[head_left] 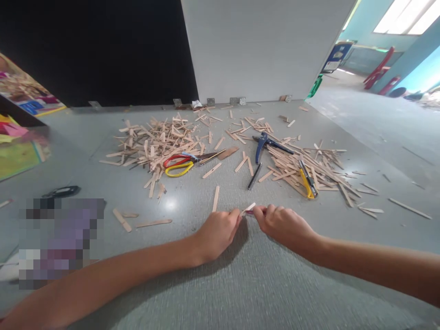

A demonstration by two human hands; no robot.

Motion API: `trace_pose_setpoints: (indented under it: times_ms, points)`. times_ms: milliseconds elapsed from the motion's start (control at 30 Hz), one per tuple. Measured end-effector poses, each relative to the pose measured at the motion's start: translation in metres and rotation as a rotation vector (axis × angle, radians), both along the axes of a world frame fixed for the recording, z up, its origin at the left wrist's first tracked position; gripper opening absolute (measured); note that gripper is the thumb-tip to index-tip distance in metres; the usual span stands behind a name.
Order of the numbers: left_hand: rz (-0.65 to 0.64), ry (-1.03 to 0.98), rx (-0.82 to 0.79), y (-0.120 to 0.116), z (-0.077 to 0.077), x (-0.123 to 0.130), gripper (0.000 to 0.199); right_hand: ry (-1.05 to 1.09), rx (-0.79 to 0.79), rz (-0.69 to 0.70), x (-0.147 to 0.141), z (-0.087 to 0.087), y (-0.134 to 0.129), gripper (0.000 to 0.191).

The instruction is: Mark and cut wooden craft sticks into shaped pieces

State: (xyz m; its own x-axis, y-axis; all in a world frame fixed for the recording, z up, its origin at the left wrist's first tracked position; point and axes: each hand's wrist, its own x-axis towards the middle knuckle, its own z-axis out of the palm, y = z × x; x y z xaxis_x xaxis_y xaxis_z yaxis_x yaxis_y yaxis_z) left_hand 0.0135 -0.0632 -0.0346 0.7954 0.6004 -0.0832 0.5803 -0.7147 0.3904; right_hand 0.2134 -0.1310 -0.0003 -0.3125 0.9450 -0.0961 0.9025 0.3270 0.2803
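Near the front middle of the grey surface, my left hand (pixel 219 233) is closed on a wooden craft stick (pixel 251 207), whose pale end sticks out to the right past the fingertips. My right hand (pixel 282 224) is closed on a slim purple tool (pixel 250 212); only its tip shows, right by the craft stick, and its kind is hidden by the fingers. I cannot tell whether the tip touches the stick. Just beyond my left hand lies a loose craft stick (pixel 216 198). A black pen-like rod (pixel 255 176) lies farther off.
Heaps of craft sticks spread at the left (pixel 161 137) and right (pixel 292 165). Scissors (pixel 178 166) with red and yellow handles, blue pliers (pixel 263 145) and a yellow box cutter (pixel 307 179) lie among them. A white panel (pixel 264 50) stands behind. A black object (pixel 62 191) lies left.
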Motion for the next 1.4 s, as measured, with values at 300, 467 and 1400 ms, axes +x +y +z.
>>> trace_pose_setpoints:
  times_ms: [300,467,1400]
  points:
    - [0.086,-0.146,0.042,0.010,-0.011,-0.007,0.031,0.939,-0.415,-0.332,0.010,0.012,0.004,0.017]
    - [0.045,-0.228,0.019,0.014,-0.015,-0.008,0.033,1.611,-1.072,-0.702,-0.002,0.013,-0.001,0.023]
    - [0.010,-0.357,0.026,0.010,-0.014,-0.010,0.043,1.705,-1.146,-0.505,-0.002,0.000,0.004,0.034]
